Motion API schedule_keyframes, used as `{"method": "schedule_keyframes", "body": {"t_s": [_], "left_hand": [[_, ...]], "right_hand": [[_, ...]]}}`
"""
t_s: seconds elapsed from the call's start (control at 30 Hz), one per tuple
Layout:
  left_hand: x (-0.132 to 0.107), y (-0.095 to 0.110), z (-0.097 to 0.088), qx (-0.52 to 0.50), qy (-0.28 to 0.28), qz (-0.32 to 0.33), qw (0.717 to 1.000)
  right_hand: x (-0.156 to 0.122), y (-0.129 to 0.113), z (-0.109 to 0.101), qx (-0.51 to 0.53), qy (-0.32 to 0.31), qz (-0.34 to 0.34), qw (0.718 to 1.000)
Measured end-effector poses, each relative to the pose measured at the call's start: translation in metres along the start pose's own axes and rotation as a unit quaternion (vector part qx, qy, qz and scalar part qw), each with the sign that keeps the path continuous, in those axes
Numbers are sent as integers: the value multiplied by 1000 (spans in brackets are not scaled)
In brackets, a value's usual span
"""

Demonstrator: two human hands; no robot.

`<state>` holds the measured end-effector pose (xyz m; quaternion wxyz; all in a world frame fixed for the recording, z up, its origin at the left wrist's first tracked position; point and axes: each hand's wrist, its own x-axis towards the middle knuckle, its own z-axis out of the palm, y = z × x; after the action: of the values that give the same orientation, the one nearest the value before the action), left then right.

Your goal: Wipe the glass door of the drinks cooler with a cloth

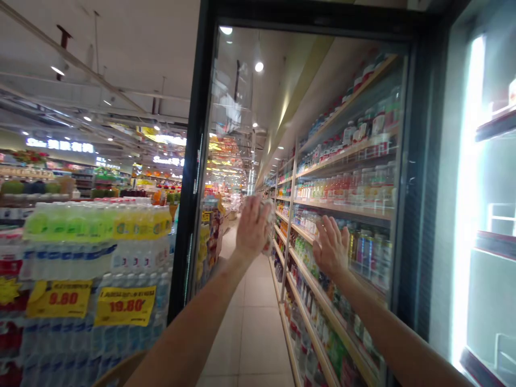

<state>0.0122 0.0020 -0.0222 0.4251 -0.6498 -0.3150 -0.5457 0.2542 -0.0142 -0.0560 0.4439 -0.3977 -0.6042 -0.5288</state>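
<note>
A tall glass door [374, 161] in a black frame stands open in front of me, and a shop aisle shows through it. My left hand [252, 228] is raised against the glass and presses a crumpled whitish cloth [267, 231] onto it. My right hand [331, 248] lies flat on the glass a little lower and to the right, fingers stretched and apart, holding nothing. Both forearms reach up from the bottom of the view.
Stacked packs of bottled drinks [97, 242] with yellow price tags [124, 305] stand at the left. Long shelves of bottles [342, 193] run down the aisle behind the glass. A brightly lit cooler interior [492, 215] is at the right. The tiled floor [253, 333] runs ahead.
</note>
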Motion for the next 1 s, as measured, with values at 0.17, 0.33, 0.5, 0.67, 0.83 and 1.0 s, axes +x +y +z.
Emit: {"method": "schedule_keyframes", "body": {"t_s": [0.17,0.33,0.5,0.67,0.83,1.0], "left_hand": [[-15,19,6,-31,-76,156,984],[-8,-64,-20,19,34,-58,998],[-28,-23,-9,25,12,7,1000],[-57,34,6,-30,-114,224,967],[-56,-38,-17,13,-33,46,998],[-51,-54,-18,36,62,-95,993]], "right_hand": [[0,1,0,2,1,-8,1000],[1,-3,1,-8,-13,3,1000],[2,-5,1,-17,-2,3,1000],[1,-1,1,-3,-6,-10,1000],[1,-1,1,-8,-10,-2,1000],[2,-4,2,-20,5,-3,1000]]}}
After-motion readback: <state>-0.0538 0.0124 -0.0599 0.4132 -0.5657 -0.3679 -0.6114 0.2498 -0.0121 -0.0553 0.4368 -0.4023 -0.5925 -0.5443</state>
